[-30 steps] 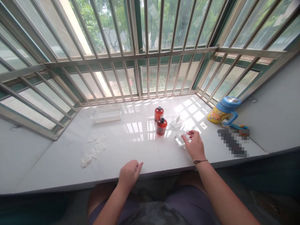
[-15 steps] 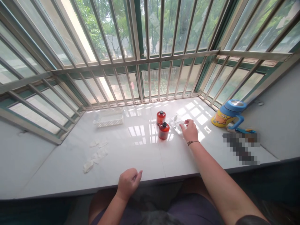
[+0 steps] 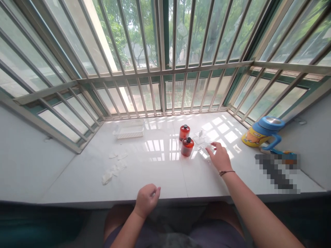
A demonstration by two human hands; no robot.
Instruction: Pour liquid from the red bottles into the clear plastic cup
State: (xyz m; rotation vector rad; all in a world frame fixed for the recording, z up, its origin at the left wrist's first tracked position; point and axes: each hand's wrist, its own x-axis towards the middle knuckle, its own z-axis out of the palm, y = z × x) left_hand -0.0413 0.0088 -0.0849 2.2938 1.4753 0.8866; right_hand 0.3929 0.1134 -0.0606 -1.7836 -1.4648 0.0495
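Note:
My right hand [image 3: 219, 156] has its thumb and fingers closed on a clear plastic container [image 3: 203, 150], low over the counter. Its exact shape is hard to make out against the glare. Just behind it lies another clear plastic piece [image 3: 200, 136]. To the left stand two red see-through bottles with black caps, one at the back [image 3: 184, 133] and one in front [image 3: 187, 148]. My left hand [image 3: 147, 200] is curled into a fist near the counter's front edge. A small pale spot shows between its thumb and fingers; what it is cannot be told.
A white perforated basket [image 3: 129, 130] stands at the back left of the white counter [image 3: 160, 174]. Crumpled white tissue pieces [image 3: 113, 169] lie at left. A blue and yellow mug [image 3: 262, 132] stands at right, beside a blurred-out object [image 3: 278, 174]. Metal bars [image 3: 165, 73] line the window.
My right hand has drawn the clear container towards me, apart from the clear piece behind it. My left hand remains a fist near the edge. The view has shifted slightly.

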